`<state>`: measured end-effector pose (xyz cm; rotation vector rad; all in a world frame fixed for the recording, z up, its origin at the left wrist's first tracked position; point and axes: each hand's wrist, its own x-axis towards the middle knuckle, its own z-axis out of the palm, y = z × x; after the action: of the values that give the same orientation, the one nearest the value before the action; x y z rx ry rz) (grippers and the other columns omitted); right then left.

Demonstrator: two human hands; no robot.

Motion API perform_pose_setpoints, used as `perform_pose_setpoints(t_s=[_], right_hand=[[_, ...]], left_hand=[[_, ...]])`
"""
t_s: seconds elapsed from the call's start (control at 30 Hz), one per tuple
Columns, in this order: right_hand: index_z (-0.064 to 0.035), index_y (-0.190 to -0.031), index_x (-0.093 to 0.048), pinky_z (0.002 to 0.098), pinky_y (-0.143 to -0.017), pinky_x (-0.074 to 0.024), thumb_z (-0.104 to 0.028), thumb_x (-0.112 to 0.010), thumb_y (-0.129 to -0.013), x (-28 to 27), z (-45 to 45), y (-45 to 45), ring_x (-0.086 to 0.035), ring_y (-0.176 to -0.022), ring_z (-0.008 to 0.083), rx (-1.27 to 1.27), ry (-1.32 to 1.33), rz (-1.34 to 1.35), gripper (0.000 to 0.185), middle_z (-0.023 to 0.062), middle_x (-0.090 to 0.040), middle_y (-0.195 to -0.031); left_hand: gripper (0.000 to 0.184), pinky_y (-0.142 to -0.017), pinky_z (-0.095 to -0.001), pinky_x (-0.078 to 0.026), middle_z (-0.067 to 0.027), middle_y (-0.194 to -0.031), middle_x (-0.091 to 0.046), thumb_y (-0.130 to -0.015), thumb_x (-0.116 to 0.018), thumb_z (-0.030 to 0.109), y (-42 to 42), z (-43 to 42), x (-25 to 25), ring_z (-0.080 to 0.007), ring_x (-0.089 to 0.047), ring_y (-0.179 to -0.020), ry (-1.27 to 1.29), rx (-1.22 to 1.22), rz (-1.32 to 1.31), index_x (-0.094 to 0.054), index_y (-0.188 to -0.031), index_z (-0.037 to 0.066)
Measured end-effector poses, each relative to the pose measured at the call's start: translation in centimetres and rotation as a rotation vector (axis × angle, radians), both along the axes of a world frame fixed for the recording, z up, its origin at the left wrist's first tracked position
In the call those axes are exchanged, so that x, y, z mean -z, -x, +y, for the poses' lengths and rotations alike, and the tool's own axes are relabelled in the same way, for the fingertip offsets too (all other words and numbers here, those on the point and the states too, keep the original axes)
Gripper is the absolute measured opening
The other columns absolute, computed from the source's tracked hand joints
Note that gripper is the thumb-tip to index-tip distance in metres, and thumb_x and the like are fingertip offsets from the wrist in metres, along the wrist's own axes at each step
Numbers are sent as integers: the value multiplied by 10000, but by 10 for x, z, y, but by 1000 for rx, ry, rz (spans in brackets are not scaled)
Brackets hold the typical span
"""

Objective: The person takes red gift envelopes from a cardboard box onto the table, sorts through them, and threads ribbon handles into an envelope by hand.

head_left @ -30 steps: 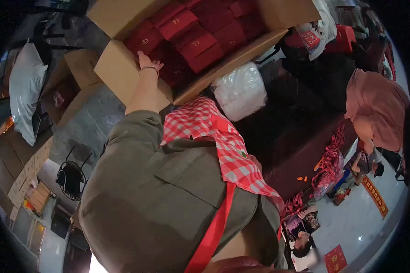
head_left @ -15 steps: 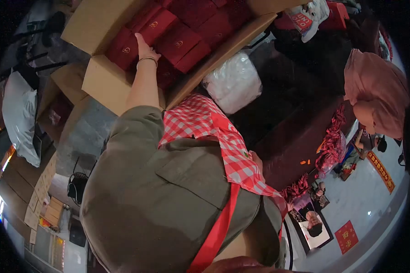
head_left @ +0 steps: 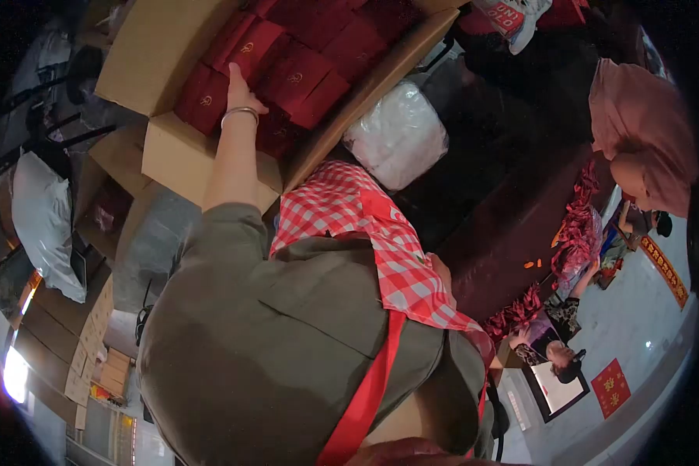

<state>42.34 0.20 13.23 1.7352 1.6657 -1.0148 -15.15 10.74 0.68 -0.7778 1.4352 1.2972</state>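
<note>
My left hand (head_left: 242,99), with a bangle at the wrist, reaches into an open cardboard box (head_left: 171,155). Its thumb and fingers straddle the near end of a red box (head_left: 256,43) with a gold emblem; the fingertips sink out of sight beside it. More red boxes (head_left: 295,78) are packed tightly around it. Only a small part of my right hand (head_left: 441,276) shows, at the right edge of the red-and-white checked apron (head_left: 338,194). Its fingers are hidden, and I cannot make out whether it holds anything.
A clear plastic-wrapped white bundle (head_left: 400,136) sits right of the carton. A dark red covered surface (head_left: 489,256) runs along the right, with red plastic wrapping (head_left: 579,225) on it. Other people are at the right. A grey-white sack (head_left: 43,213) lies at the left.
The view has shifted slightly. My left hand stays at the same red box, with the arm a little straighter. At the right, a person now stretches an arm toward the red wrapping.
</note>
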Motion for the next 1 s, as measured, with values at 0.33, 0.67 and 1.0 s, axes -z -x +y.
perform_pose_setpoints(t_s=[0.33, 0.67, 1.0], right_hand=[[18, -1177, -559, 395, -800, -502, -279, -578, -872, 16, -15, -7, -620, -976, 330, 43, -12, 50, 426, 203, -624, -1094], [-2, -1183, -562, 382, -808, -496, -228, -579, -863, -9, -5, 29, -616, -990, 329, 220, 3, 48, 392, 191, -629, -1095], [-23, -1162, -577, 411, -781, -503, -257, -590, -855, 3, -30, 24, -626, -956, 336, 285, -60, 46, 387, 203, -635, -1057]], left_hand=[[794, -987, -511, -329, -205, -1314, -375, -695, -730, 522, 13, -8, -27, -368, -299, -1250, 479, 897, 1379, -454, -1246, 22], [824, -1020, -560, -265, -197, -1399, -294, -718, -696, 531, 22, 24, 5, -378, -246, -1301, 472, 1107, 1687, -372, -1339, 98], [424, -981, -419, -416, -150, -1345, -445, -941, -447, 287, 90, 28, 0, -332, -470, -1191, 492, 1426, 1398, -444, -1327, 110]])
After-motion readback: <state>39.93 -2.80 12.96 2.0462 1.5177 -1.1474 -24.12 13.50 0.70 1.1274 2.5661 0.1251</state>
